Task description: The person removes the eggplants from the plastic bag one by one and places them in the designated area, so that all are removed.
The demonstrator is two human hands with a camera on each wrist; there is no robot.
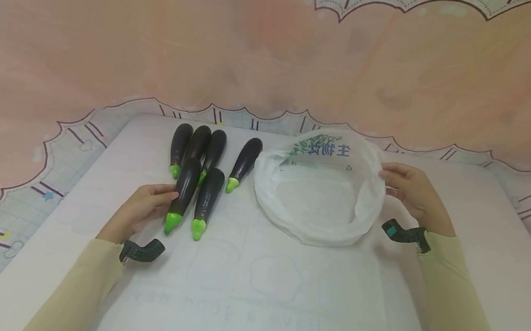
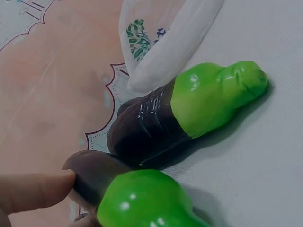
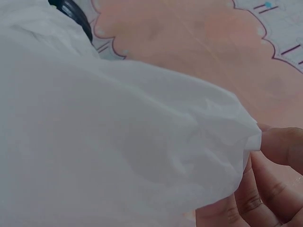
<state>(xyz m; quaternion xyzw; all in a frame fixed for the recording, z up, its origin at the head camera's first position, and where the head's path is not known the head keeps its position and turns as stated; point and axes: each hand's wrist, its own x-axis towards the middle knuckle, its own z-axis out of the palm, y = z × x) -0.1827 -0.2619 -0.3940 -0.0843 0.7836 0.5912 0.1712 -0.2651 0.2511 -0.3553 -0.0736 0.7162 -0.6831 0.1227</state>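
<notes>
My left hand [image 1: 139, 209] grips a dark purple eggplant [image 1: 184, 190] with a bright green stem end from its left side. In the left wrist view the thumb [image 2: 42, 189] presses on that eggplant's skin, and the other fingers are mostly hidden. Just right of it lies a second eggplant [image 1: 209, 197], its green end toward the person. A white plastic bag [image 1: 312, 232] stands with its mouth spread wide and its rim rolled outward. At the bag's right side, my right hand [image 1: 413, 193] pinches the rim [image 3: 251, 137] between thumb and fingers.
Behind the held eggplant several more lie close together, among them a far-left eggplant [image 1: 179, 147]. One separate eggplant [image 1: 245, 162] lies between that group and the bag. All are on a white-covered table [image 1: 282, 328], with a patterned orange cloth [image 1: 263, 45] behind it.
</notes>
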